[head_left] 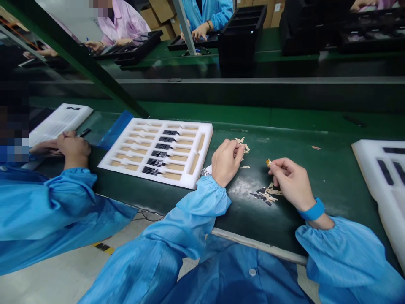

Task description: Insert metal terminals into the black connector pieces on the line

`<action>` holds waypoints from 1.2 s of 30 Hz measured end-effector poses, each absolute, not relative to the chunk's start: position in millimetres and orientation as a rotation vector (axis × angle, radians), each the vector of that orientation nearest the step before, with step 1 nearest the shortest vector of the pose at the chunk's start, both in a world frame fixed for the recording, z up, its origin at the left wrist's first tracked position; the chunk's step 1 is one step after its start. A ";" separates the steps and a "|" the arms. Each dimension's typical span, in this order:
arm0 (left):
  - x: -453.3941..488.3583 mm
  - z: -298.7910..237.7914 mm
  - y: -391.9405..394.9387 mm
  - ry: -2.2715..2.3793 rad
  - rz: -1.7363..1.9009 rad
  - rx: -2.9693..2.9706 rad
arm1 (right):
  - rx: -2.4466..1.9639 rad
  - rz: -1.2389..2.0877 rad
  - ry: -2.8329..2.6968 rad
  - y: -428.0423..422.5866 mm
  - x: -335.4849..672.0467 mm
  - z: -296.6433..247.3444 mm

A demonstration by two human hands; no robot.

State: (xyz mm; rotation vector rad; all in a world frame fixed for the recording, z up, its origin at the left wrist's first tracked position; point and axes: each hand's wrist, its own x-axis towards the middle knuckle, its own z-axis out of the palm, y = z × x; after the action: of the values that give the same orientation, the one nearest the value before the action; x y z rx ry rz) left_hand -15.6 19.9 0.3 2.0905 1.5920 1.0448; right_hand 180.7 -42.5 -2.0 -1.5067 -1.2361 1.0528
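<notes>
My right hand [292, 181] pinches a small orange-and-gold piece [268, 163], perhaps a bit of flex circuit, between thumb and forefinger above the green bench. Below it lies a loose pile of small tan and black strips [267, 194]. My left hand [226, 162] is closed, its fingertips together beside a second cluster of tan strips [243, 145]; whatever they grip is hidden. To its left sits a white foam tray [207, 139] with slots, several of them holding black flat parts [158, 153]. Some shiny scraps [207, 170] lie partly under my left wrist.
Another white foam tray [368, 169] with black parts stands at the right edge. On the left, a co-worker's hands [74, 147] work near a further white tray [85, 109]. A green post [95, 76] slants down behind the middle tray. Black bins [238, 46] stand across the bench.
</notes>
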 end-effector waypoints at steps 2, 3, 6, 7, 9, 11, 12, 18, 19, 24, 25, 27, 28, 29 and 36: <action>-16.2 -1.2 19.5 1.557 1.071 2.121 | -1.499 1.060 -1.272 -42.5 180.9 -3.6; -15.6 -1.8 18.6 1.510 1.080 2.123 | -1.496 1.055 -1.298 -42.4 181.0 -4.5; -12.0 -1.0 14.9 1.287 1.036 2.081 | -1.495 1.012 -1.381 -42.3 181.7 -6.7; -10.6 -0.1 13.6 1.190 0.982 2.055 | -1.496 0.995 -1.403 -42.3 182.1 -7.1; -8.1 1.8 11.5 1.008 0.846 1.989 | -1.497 0.982 -1.445 -42.7 183.5 -7.1; -6.1 2.5 10.3 0.892 0.738 1.936 | -1.495 0.980 -1.486 -43.4 185.1 -6.5; -5.3 2.1 10.3 0.861 0.712 1.928 | -1.492 0.978 -1.504 -43.9 185.9 -6.1; -3.2 -4.3 13.2 0.852 0.811 1.936 | -1.532 0.803 -1.578 -44.8 185.9 -4.7; -3.2 -4.8 13.3 0.870 0.836 1.933 | -1.546 0.726 -1.571 -44.8 185.4 -4.8; -2.7 -2.2 10.2 0.953 0.856 1.995 | -1.506 0.595 -1.602 -45.6 184.5 -5.2; -2.5 -1.6 9.3 0.954 0.847 2.007 | -1.494 0.598 -1.637 -45.7 184.2 -5.3; -2.1 -1.5 8.1 0.953 0.837 2.025 | -1.486 0.593 -1.691 -45.0 183.4 -5.8; -1.8 -2.3 8.0 0.955 0.834 2.034 | -1.487 0.590 -1.706 -44.2 183.1 -6.4; -1.3 -3.6 8.1 0.961 0.834 2.044 | -1.491 0.589 -1.718 -43.4 183.0 -7.3; 3.8 -9.6 6.1 0.943 0.760 2.183 | -1.457 0.415 -1.877 -45.4 198.2 -20.4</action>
State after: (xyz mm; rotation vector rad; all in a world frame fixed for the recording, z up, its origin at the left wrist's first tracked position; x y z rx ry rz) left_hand 3.8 6.1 -9.6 2.1827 0.9428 0.7600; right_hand 198.2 -45.4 -20.4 -1.4570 -1.8772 0.4151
